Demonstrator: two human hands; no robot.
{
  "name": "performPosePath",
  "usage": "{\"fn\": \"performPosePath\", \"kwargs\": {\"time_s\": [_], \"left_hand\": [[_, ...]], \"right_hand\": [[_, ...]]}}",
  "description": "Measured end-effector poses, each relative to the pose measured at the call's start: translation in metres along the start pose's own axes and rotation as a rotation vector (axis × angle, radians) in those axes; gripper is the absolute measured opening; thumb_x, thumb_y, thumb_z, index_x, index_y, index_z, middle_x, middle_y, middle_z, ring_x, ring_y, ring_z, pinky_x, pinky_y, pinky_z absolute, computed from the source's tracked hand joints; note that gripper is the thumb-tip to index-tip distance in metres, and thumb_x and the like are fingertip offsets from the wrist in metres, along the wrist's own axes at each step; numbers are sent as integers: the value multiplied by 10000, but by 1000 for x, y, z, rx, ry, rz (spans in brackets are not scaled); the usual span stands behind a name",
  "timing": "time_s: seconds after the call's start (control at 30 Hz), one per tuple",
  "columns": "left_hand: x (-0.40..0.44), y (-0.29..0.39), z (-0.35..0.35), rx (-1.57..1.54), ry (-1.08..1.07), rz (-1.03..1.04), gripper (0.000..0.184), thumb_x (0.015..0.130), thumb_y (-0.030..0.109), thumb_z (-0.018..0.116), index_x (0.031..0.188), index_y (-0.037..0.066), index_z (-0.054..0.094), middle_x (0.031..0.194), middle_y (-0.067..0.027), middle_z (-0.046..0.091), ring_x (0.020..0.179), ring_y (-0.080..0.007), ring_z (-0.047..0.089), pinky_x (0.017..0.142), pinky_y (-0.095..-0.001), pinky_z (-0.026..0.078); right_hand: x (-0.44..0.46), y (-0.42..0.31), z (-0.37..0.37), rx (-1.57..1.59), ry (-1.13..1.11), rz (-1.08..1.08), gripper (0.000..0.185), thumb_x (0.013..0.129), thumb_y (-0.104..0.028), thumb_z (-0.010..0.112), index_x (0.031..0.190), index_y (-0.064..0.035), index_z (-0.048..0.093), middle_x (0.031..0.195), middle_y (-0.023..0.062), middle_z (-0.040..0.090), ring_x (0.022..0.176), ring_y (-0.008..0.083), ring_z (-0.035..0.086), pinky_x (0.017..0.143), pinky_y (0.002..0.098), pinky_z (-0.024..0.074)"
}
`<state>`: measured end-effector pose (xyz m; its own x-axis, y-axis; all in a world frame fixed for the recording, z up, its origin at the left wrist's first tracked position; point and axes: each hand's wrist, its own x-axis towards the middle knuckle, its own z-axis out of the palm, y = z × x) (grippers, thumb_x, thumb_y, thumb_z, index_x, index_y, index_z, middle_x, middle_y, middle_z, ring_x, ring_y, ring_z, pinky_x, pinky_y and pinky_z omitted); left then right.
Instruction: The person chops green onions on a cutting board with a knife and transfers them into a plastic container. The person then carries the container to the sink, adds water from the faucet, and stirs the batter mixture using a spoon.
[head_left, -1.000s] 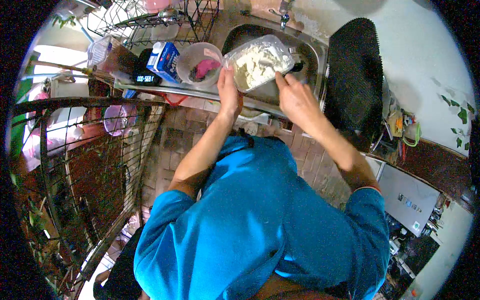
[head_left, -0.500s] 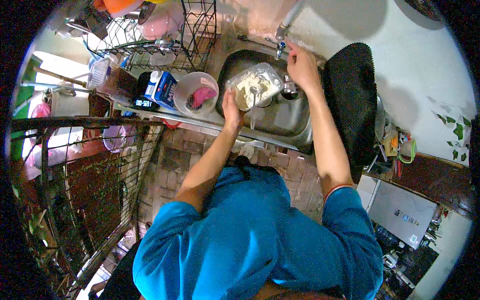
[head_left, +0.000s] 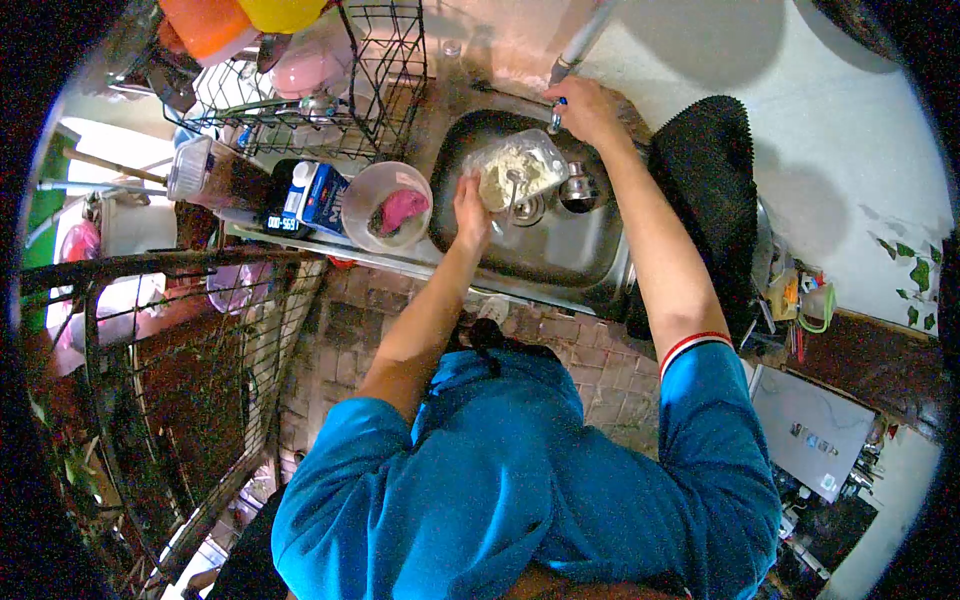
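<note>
Head view: my left hand (head_left: 471,208) pinches the left wall of the clear tub (head_left: 553,167) over the sink (head_left: 590,248); my right hand (head_left: 588,107) bends at the tap (head_left: 556,119), though whether it grips I cannot tell. Good practice: tub level, spoon (head_left: 514,178) inside, tap worked gently.

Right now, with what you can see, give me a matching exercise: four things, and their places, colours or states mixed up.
Column one:
1. Left hand
2. Right hand
3. Carton
4. Pink item

Column two:
A. At the tap
B. Inside the round tub
C. Holding the clear container
D. Blue and white

Pairs: 1-C, 2-A, 3-D, 4-B
</note>
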<state>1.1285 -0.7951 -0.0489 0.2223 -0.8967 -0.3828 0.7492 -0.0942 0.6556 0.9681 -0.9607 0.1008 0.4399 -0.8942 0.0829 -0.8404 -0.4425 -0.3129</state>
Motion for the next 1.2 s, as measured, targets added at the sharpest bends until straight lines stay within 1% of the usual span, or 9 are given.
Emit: {"fn": "performPosePath", "kwargs": {"time_s": [0.17, 0.3, 0.43, 0.53, 0.6, 0.7, 0.77, 1.07, 1.2], "left_hand": [[8, 5, 13, 48, 44, -135, 421, 1000, 361, 507, 1323, 93, 473, 1219, -115, 606, 1034, -274, 662, 693, -487, 592], [7, 7, 21, 77, 57, -55, 408, 995, 354, 521, 1301, 87, 478, 1209, -115, 607, 1017, -273, 666, 703, -479, 593], [12, 5, 22, 0, 33, -66, 380, 993, 343, 531, 1271, 87, 490, 1163, -105, 621, 986, -255, 671, 721, -458, 592], [19, -1, 17, 10, 16, -37, 363, 997, 329, 527, 1258, 78, 498, 1143, -97, 629, 972, -243, 674, 728, -429, 594], [19, -1, 17, 21, -21, 3, 355, 1000, 319, 522, 1255, 73, 502, 1139, -94, 631, 969, -239, 674, 732, -417, 596], [13, 7, 27, -22, 30, -96, 350, 1006, 298, 516, 1262, 59, 506, 1153, -93, 630, 978, -235, 672, 765, -390, 593], [25, -7, 18, -94, -46, -17, 357, 1009, 284, 513, 1285, 58, 500, 1167, -98, 628, 987, -234, 671, 787, -383, 589], [27, -6, 19, -132, -106, -51, 415, 1004, 238, 457, 1377, 58, 431, 1287, -134, 569, 1136, -275, 611, 914, -451, 546], [37, -14, 15, -163, -135, -74, 439, 1000, 228, 434, 1405, 59, 403, 1324, -136, 544, 1163, -289, 597, 918, -464, 543]], "right_hand": [[-1, 8, 0, 15, -31, -133, 176, 769, -54, 698, 930, -117, 732, 1038, 101, 673, 1033, 331, 619, 905, 425, 493], [-2, 8, 1, -4, 7, -213, 170, 773, -69, 705, 934, -116, 732, 1082, 88, 687, 1064, 331, 616, 938, 422, 482], [-3, 4, -5, 7, -64, -170, 179, 779, -88, 714, 955, -113, 734, 1088, 95, 697, 1080, 335, 615, 958, 427, 475], [-5, 6, -2, 23, -3, -193, 226, 774, -98, 734, 1000, -112, 737, 1094, 118, 698, 1091, 342, 615, 966, 436, 473], [-5, 8, 3, -38, 34, -92, 280, 766, -111, 750, 1046, -111, 735, 1088, 144, 695, 1064, 350, 628, 947, 433, 485], [0, 14, 8, -32, -8, -103, 325, 770, -119, 755, 1093, -102, 723, 1063, 158, 698, 1026, 357, 643, 923, 428, 500], [-4, 6, 2, -39, -7, -109, 334, 774, -132, 755, 1103, -94, 717, 1052, 160, 700, 1009, 359, 649, 912, 429, 506], [-5, -7, -1, -55, -6, -109, 348, 798, -210, 749, 1121, -86, 709, 1039, 162, 703, 973, 357, 666, 880, 441, 523], [-8, -13, -5, -52, -20, -32, 330, 811, -222, 746, 1110, -87, 715, 1044, 160, 703, 968, 359, 670, 867, 438, 531]]}}
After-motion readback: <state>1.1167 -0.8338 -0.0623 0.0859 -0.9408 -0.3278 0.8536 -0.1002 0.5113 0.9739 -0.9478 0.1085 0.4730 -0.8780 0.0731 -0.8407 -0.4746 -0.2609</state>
